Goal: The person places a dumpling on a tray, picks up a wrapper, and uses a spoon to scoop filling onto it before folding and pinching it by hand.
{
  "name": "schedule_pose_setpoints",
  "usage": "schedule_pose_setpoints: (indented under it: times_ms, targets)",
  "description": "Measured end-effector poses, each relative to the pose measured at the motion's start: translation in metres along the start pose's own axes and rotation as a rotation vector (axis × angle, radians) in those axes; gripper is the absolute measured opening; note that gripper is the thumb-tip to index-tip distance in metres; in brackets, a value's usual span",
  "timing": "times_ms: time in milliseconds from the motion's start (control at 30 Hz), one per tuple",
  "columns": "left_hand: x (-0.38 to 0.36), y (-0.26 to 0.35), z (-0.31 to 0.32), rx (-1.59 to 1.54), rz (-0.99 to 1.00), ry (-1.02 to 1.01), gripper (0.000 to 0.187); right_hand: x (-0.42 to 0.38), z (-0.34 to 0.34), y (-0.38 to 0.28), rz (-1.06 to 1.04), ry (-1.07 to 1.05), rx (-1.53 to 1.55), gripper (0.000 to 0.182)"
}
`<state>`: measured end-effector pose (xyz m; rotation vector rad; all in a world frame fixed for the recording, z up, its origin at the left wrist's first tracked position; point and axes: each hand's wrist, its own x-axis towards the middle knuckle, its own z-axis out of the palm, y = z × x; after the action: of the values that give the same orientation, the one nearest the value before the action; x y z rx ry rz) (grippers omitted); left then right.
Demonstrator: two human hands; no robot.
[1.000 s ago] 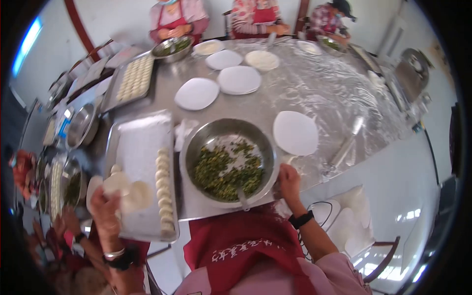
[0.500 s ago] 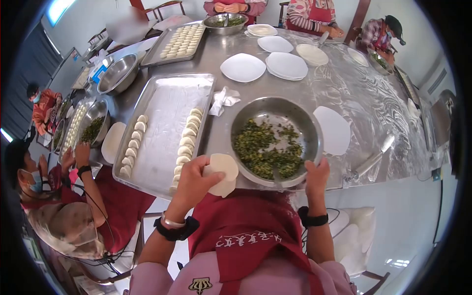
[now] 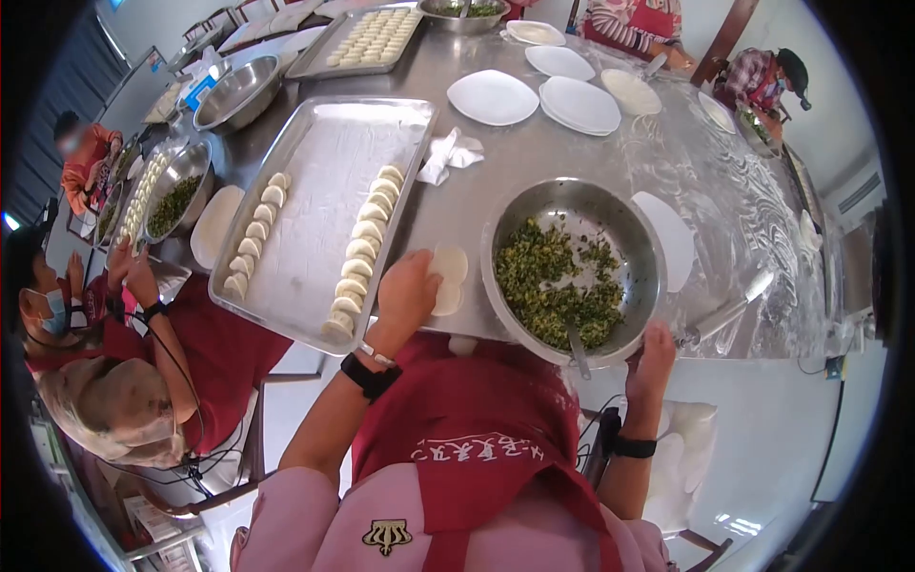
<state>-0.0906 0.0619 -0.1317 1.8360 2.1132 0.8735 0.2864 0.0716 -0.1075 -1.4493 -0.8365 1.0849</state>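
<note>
My left hand [image 3: 409,289] is closed at the left edge of some round dough wrappers [image 3: 448,278], which lie on the steel table between the tray and the bowl. At the lower right rim of a steel bowl [image 3: 651,334] rests my right hand [image 3: 654,360], its fingers partly hidden by the rim. Green chopped filling [image 3: 548,276] fills part of the bowl, and a spoon [image 3: 578,349] leans in it. Left of my left hand, a metal tray [image 3: 315,157] carries two rows of folded dumplings [image 3: 366,229].
White plates [image 3: 493,97] and a crumpled cloth [image 3: 451,155] lie farther back. A utensil [image 3: 734,305] is on the floured table at right. A co-worker [image 3: 57,315] sits at left beside another filling bowl [image 3: 179,198]. More people sit across the table.
My left hand has lowered the wrappers from the air to the tabletop. The view has shifted, and the bowl appears farther right, with my right hand still at its rim.
</note>
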Motion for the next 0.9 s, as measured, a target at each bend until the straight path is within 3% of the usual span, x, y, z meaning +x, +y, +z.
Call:
schedule_pose_setpoints:
  times_ms: [67,100,200,267,300,333,400,467,567,667,767,900]
  targets:
    - [-0.005,0.007,-0.007,0.053,0.066,0.050,0.034,-0.025,0.012,-0.015,0.089,0.040,0.251,0.029]
    - [-0.010,0.014,-0.011,0.067,0.107,0.092,0.036,-0.019,-0.018,0.014,0.065,-0.087,0.204,0.035]
    - [-0.027,0.024,-0.018,0.076,0.233,0.194,0.041,-0.057,-0.035,0.018,0.229,-0.519,-0.237,0.033]
    - [-0.047,0.021,-0.015,0.030,0.313,0.219,0.045,-0.067,-0.019,0.050,-0.063,-0.924,-0.341,0.031]
    - [-0.056,0.020,-0.015,0.005,0.333,0.210,0.042,-0.076,0.002,0.053,-0.173,-0.948,-0.485,0.030]
    - [-0.065,0.019,-0.015,-0.019,0.355,0.205,0.038,-0.082,0.028,0.054,-0.288,-0.967,-0.628,0.031]
    - [-0.081,0.019,-0.018,-0.062,0.367,0.196,0.031,-0.073,0.065,0.098,-0.575,-0.923,-0.608,0.032]
    - [-0.096,0.021,-0.021,-0.103,0.356,0.189,0.025,-0.060,0.106,0.125,-0.522,-0.964,-0.747,0.034]
    - [-0.115,0.020,-0.025,-0.148,0.335,0.162,0.021,-0.053,0.144,0.146,-0.273,-1.126,-1.132,0.036]
    - [-0.129,0.017,-0.029,-0.164,0.303,0.127,0.017,-0.045,0.159,0.178,-0.528,-1.061,-1.153,0.037]
    - [-0.138,0.012,-0.028,-0.199,0.248,0.077,0.016,-0.042,0.166,0.210,-0.867,-0.787,-1.094,0.024]
    - [-0.138,0.008,-0.022,-0.242,0.245,0.055,0.016,-0.044,0.168,0.223,-0.899,-0.631,-1.114,0.022]
